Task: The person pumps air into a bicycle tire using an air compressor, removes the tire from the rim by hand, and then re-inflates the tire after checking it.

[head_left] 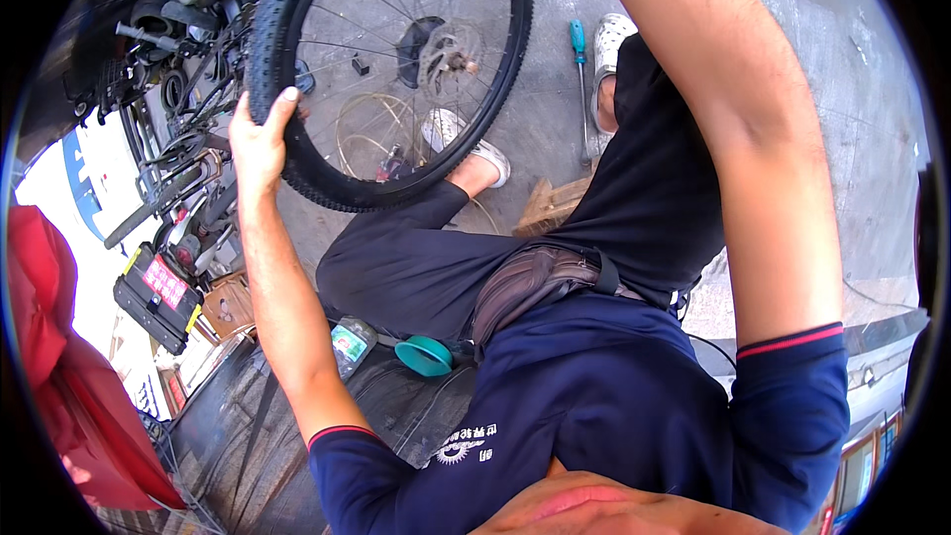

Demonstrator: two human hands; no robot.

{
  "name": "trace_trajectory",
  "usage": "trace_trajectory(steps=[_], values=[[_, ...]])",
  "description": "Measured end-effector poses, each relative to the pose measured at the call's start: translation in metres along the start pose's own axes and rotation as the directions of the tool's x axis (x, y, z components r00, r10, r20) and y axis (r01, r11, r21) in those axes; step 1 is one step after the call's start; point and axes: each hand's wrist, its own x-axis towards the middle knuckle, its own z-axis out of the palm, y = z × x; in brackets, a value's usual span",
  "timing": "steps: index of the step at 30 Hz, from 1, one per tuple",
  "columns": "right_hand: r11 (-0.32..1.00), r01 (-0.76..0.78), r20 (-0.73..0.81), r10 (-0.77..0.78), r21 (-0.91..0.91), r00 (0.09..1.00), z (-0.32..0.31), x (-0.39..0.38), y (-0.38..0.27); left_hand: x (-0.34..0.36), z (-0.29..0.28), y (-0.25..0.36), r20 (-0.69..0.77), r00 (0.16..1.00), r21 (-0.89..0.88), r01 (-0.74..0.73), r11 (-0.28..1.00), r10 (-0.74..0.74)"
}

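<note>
My left hand (260, 144) is closed around the left side of a bicycle wheel's black knobby tire (270, 40), the thumb along its near side wall. The wheel is held up in front of my legs, its upper part cut off by the top of the picture. Thin spokes run to a hub with a brake disc (451, 61). My right forearm (684, 10) reaches up out of the picture, so the right hand is hidden. Through the spokes I see a loop of thin yellowish cable (345, 129) on the floor.
A screwdriver (579, 38) with a teal handle lies beside my shoe. A wooden block (551, 206) sits between my legs. Left are piled tires and bike parts (188, 15), a black toolbox (149, 312), a clear bottle (353, 345), a green cup-like piece (424, 357) and red cloth (94, 376).
</note>
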Motion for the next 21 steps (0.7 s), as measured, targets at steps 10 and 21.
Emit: trace_trajectory(steps=[10,21], values=[[0.868,-0.367,0.056,0.371,0.335,0.927,-0.081,0.007,0.045,0.039,-0.002,0.005,-0.109,0.975,-0.008,0.193,0.981,-0.193],[0.847,-0.374,0.092,0.367,0.378,0.926,-0.089,0.000,0.033,0.049,-0.006,-0.006,-0.088,0.971,-0.026,0.220,0.975,-0.221]])
